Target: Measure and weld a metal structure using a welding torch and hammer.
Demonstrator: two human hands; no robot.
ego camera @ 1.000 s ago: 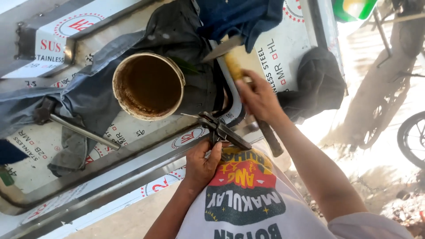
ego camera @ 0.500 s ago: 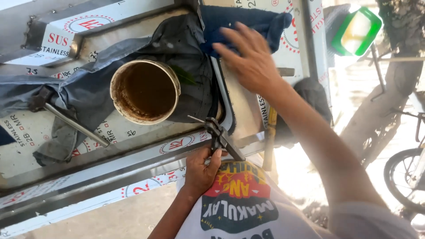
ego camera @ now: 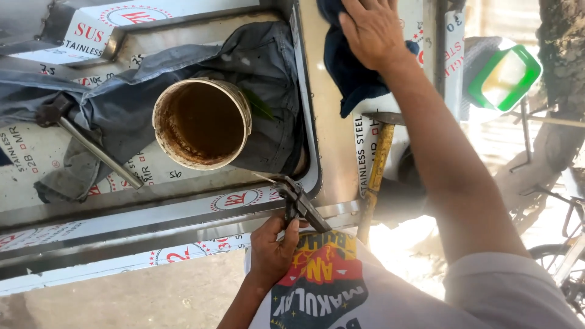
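Note:
My left hand (ego camera: pixel 274 247) grips dark locking pliers (ego camera: pixel 298 204) clamped on the rim of a stainless steel sink (ego camera: pixel 317 146) at its near corner. My right hand (ego camera: pixel 375 30) reaches far across and presses flat on a dark blue cloth (ego camera: pixel 347 73) lying on the sink's side ledge. A hammer with a yellow wooden handle (ego camera: pixel 376 167) rests against the sink's edge below my right forearm, with no hand on it.
A dirty round bucket (ego camera: pixel 201 122) stands inside the sink on a grey cloth (ego camera: pixel 262 67). A metal rod tool (ego camera: pixel 100 155) lies left of it. A white container with a green rim (ego camera: pixel 506 76) and a bicycle wheel (ego camera: pixel 570 268) are on the right.
My right hand let go of the hammer, rose past it and came down on the blue cloth. My left hand has stayed on the pliers.

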